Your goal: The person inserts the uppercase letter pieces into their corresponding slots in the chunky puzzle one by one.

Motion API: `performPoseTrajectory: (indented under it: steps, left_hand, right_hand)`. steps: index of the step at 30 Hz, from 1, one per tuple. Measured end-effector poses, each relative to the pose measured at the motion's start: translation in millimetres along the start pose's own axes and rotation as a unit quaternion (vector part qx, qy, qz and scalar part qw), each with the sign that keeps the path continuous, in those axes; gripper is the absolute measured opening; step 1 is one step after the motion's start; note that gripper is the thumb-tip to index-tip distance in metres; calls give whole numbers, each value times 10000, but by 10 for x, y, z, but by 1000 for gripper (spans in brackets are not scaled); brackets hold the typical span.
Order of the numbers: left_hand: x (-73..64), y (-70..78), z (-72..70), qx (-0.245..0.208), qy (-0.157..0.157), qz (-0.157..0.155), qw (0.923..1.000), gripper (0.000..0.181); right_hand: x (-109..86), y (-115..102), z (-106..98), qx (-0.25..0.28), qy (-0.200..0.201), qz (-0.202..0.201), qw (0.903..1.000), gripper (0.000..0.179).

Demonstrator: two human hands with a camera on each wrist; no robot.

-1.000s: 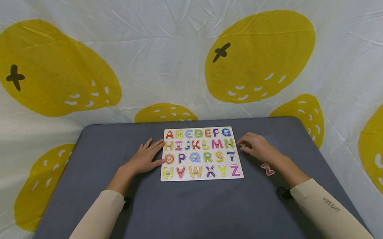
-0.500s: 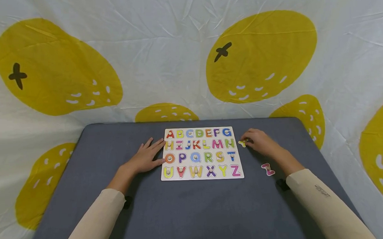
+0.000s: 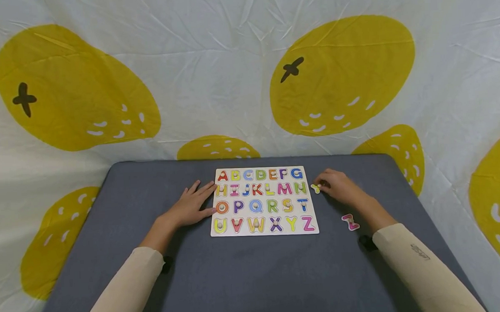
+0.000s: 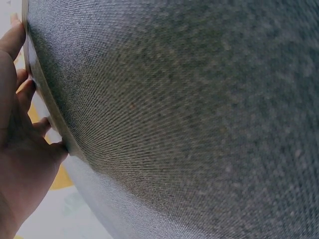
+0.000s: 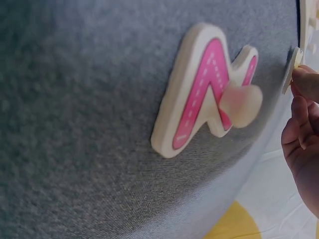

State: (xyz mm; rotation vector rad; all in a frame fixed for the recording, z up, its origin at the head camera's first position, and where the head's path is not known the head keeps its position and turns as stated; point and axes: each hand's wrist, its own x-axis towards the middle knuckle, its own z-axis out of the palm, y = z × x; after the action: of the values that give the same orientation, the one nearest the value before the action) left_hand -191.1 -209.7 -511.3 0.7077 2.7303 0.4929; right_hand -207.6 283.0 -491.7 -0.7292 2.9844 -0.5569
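Observation:
A white alphabet puzzle board (image 3: 244,217) lies on the table, most of its letters seated with round knobs on top. The printed Y (image 3: 291,223) and Z (image 3: 308,223) recesses at its lower right show no knobs. My left hand (image 3: 188,206) lies spread at the board's left edge, fingertips and thumb touching it. Just right of the board, my right hand (image 3: 338,185) pinches a yellow Y puzzle piece (image 3: 315,188) by its knob. Nearer me, a pink Z puzzle piece (image 3: 351,222) rests on the cloth; in the right wrist view its knob faces up.
Dark grey cloth covers the table (image 3: 255,277). Behind it hangs a white curtain (image 3: 213,83) printed with large yellow fruit. A dark wrist camera (image 3: 367,243) shows at the right cuff.
My right hand has drawn slightly away from the board, and the yellow Y piece, mostly hidden before, now shows and has turned in the fingers. My left hand stays in place.

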Motion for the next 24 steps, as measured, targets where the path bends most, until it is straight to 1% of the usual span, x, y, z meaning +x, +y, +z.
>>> performPoseTrajectory:
  steps: [5, 10, 16, 20, 24]
  left_hand:
    - [3, 1, 4, -35, -5, -20, 10000, 81]
    - [6, -12, 12, -27, 16, -23, 10000, 81]
    - [5, -15, 32, -43, 4, -11, 10000, 81]
    - [5, -8, 28, -54, 28, -7, 10000, 81]
    - [-4, 18, -2, -97, 41, -28, 9999, 81]
  right_hand:
    - [-59, -138, -42, 42, -35, -73, 10000, 13]
    - [-127, -349, -70, 168, -48, -230, 9996, 14]
    - [-206, -586, -24, 491, -43, -636, 9968, 15]
    - [-231, -690, 26, 675, -248, -765, 9945, 15]
    - [-248, -741, 90, 784, -590, -712, 9926, 13]
